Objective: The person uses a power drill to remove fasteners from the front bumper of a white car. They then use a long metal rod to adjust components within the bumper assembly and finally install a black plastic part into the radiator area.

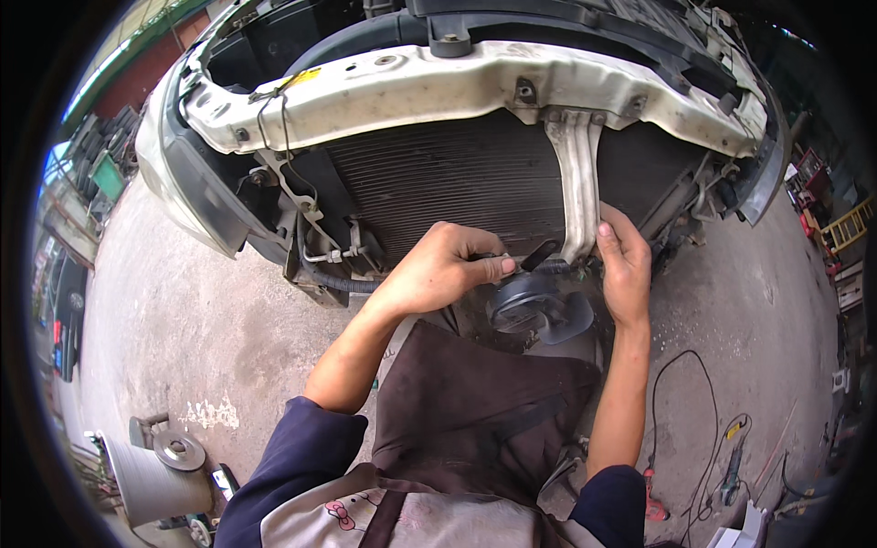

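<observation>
A black car horn [531, 305] with a curved trumpet mouth and a dark metal mounting strap [540, 254] hangs below the front of a car. My left hand [449, 264] pinches something dark beside the strap between thumb and forefinger; how it joins the horn is hidden. My right hand [624, 264] holds the lower part of the white vertical support bracket [577, 178], thumb on its side edge, other fingers partly behind it. The bracket runs down from the white radiator support crossbar [411, 89], in front of the finned condenser [445, 185].
Headlights [188, 178] flank the open car front. A corrugated hose [342, 282] runs along its lower edge. On the concrete floor at right lie a red power tool [656, 496], a green-black tool [732, 476] and cables. A large pale spool-like drum [154, 479] stands lower left.
</observation>
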`<state>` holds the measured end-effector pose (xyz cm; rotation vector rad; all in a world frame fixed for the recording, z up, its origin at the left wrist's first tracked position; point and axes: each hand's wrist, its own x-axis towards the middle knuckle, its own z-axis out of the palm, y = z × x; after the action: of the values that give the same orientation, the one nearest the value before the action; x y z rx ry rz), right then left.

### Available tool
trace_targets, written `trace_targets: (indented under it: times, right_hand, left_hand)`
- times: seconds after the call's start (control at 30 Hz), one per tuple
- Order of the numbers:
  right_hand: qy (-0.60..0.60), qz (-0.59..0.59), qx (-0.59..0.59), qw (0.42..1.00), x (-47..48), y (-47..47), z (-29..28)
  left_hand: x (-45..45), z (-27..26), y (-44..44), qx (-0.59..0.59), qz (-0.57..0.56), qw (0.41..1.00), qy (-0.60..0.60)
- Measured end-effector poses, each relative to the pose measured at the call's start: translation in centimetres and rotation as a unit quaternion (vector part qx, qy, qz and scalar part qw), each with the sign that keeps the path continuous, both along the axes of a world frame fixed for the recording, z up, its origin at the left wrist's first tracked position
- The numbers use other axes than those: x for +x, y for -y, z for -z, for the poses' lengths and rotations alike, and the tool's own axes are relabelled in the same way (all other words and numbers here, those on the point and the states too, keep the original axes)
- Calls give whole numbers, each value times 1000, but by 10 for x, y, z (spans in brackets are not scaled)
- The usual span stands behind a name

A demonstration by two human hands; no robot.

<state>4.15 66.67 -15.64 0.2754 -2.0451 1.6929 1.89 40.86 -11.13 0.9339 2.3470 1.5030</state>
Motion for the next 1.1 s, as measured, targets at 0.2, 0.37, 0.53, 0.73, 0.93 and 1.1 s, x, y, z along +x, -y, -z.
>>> trace_targets:
  times: [0.2, 0.37, 0.53, 0.73, 0.93, 1.1]
  right_hand:
    - [-40, -1, 7, 999, 2, 18, -12]
    - [-43, 21, 15, 999, 1, 22, -6]
    - [-53, 41, 52, 996, 0, 18, -5]
    - [-62, 56, 89, 993, -1, 16, 1]
    - [-64, 69, 107, 990, 0, 20, 0]
    - [-64, 75, 102, 990, -1, 26, -1]
  left_hand:
    - [-4, -14, 63, 174, -135, 971, 94]
    - [-24, -4, 68, 214, -169, 960, 69]
    - [-32, -4, 70, 181, -194, 964, 22]
    - [-28, -1, 74, 192, -226, 955, 5]
    - [-26, 5, 72, 238, -232, 943, 6]
    - [-35, 3, 65, 221, -235, 946, -1]
